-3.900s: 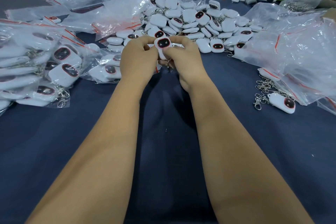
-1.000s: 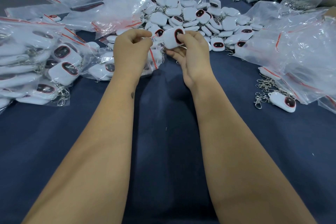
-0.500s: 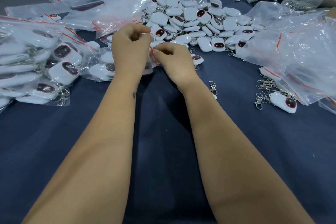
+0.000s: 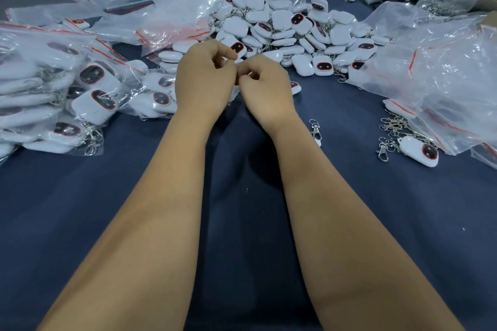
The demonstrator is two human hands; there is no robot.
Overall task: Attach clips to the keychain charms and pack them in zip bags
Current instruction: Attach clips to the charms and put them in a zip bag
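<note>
Covered in matt navy cloth (image 4: 80,209) — smooth, barely creased. Heaped with keychain charms (image 4: 290,27) of glossy white plastic, each with a dark shiny oval face rimmed in red. Strewn with swivel clips (image 4: 315,129) of bright silvery metal. Wrapped in zip bags (image 4: 443,67) of thin clear plastic — crinkled, glinting, with red seal strips. Stacked at left with packed bags (image 4: 53,94), film glossy over white shells.
</note>
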